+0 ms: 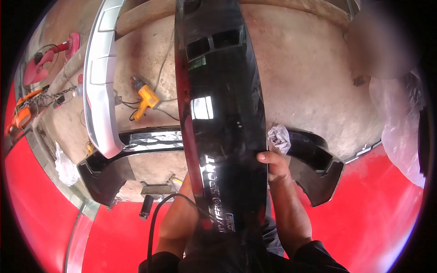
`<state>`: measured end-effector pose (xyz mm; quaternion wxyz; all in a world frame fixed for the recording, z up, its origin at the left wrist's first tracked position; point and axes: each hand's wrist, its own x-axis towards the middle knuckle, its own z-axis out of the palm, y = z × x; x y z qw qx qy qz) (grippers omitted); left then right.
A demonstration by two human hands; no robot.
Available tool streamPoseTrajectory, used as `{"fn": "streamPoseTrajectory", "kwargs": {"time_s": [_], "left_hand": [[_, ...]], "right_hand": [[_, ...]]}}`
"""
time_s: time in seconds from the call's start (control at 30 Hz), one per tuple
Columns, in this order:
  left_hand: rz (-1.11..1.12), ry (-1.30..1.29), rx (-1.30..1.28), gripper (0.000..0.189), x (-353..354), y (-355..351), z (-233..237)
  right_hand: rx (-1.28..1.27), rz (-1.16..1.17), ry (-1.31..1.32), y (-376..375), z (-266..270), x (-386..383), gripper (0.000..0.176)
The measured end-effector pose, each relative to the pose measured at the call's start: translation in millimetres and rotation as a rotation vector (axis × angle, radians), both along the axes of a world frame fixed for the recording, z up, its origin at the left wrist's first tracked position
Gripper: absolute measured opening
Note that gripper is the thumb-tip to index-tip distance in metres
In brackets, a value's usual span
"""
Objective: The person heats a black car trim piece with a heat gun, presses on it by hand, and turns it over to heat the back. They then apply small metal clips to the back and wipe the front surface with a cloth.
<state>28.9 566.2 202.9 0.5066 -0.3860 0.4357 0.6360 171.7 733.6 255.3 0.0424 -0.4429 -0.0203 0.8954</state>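
Panel (230,136), black, lettered SPORT: right edge in half-closed right hand (274,163), thumb on face. Left hand: hidden behind panel, grip cannot be told. Yellow pistol-grip power tool (147,97): forward-left of right hand.

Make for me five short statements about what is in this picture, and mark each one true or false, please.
1. The right hand is on the edge of the long black panel. True.
2. The yellow power tool lies on top of the long black panel. False: the yellow power tool lies on the pale floor.
3. The lettering on the panel includes the word SPORT. True.
4. The silver panel is in the right part of the picture. False: the silver panel is in the left part.
5. The left hand is fully visible. False: the black panel hides it; the left forearm shows.
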Motion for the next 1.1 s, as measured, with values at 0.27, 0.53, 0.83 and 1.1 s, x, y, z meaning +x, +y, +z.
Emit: {"fn": "streamPoseTrajectory", "kwargs": {"time_s": [0.27,0.53,0.83,1.1], "left_hand": [[-0.256,0.287,-0.380,0.051,-33.3,-33.4,-17.0],[-0.544,0.634,-0.162,0.089,-72.3,39.8,66.4],[-0.855,0.611,-0.236,0.118,-67.8,56.6,68.6],[-1.019,0.873,-0.359,0.113,-58.3,42.9,53.0]], "right_hand": [[-0.070,0.127,0.140,-1.7,-20.4,-0.2,0.067],[-0.025,0.235,0.153,-6.0,-22.4,-7.3,0.063],[-0.123,0.149,0.120,-13.0,-35.5,1.6,0.063],[-0.121,0.136,0.167,-16.4,-41.0,2.2,0.061]]}}
